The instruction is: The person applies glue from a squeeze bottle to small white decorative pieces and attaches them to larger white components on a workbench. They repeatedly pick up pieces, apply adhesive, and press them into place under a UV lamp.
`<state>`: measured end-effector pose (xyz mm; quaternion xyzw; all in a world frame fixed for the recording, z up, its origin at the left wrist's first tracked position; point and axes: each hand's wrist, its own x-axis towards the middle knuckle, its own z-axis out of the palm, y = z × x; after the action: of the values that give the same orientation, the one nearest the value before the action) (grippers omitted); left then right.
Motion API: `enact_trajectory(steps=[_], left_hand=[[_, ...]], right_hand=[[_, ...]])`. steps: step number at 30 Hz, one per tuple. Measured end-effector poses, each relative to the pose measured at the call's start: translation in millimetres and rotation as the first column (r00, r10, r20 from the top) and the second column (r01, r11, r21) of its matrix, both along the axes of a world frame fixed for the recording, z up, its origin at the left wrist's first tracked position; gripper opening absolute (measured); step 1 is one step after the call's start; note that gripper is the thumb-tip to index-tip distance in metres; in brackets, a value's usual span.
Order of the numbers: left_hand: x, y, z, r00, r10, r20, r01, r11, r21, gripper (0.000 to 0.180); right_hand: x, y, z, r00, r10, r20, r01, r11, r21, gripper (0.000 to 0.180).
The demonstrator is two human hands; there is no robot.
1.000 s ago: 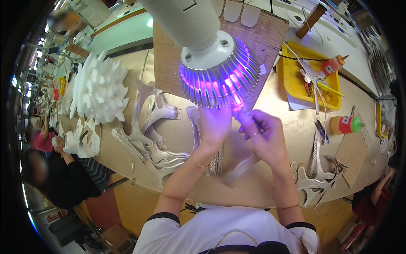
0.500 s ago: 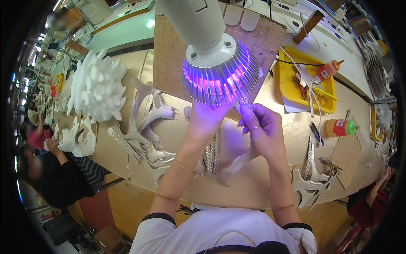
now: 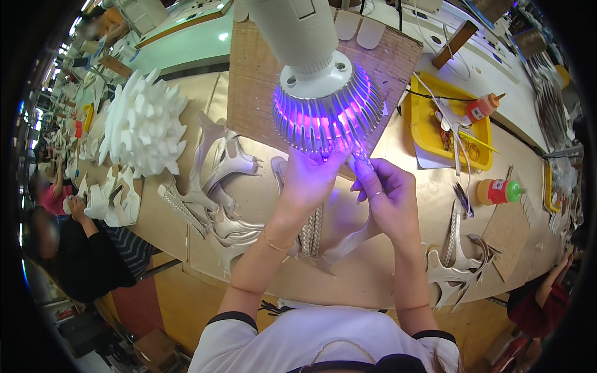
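Under a lamp (image 3: 329, 112) glowing violet, my two hands meet close together. My right hand (image 3: 390, 193) is closed, thumb against bent fingers, pinching a pale metallic shoe upper (image 3: 351, 244) whose strap runs down from that hand. Right beside it, at the lamp's lower rim, my left hand (image 3: 311, 177) has its fingers drawn in toward the right thumb. Glare and the lamp partly cover its fingertips, so what they grip does not show. Braided straps (image 3: 310, 233) hang between my forearms.
More pale uppers (image 3: 217, 199) lie left of my hands, others (image 3: 457, 270) at right. A spiky white foam piece (image 3: 144, 127) stands far left. At right are a yellow tray (image 3: 413, 115), a red bottle (image 3: 482, 107), a green-capped bottle (image 3: 499, 191) and snips (image 3: 462, 200). A person (image 3: 81, 255) sits left.
My left fingers have come slightly out from under the lamp toward the right thumb. My right hand keeps its pinch almost in place. The whole view has shifted a little.
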<state>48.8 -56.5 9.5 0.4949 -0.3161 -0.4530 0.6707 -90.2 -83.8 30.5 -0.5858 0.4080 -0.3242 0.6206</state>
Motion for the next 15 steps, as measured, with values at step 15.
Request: enact_trajectory(steps=[15], left_hand=[[-24.5,21.8,9.1,0.965,-0.261,-0.014,0.261,0.965,0.0,0.034]], right_hand=[[-34.5,1.5,11.9,0.995,0.049,0.083,-0.057,0.994,0.095,0.022]])
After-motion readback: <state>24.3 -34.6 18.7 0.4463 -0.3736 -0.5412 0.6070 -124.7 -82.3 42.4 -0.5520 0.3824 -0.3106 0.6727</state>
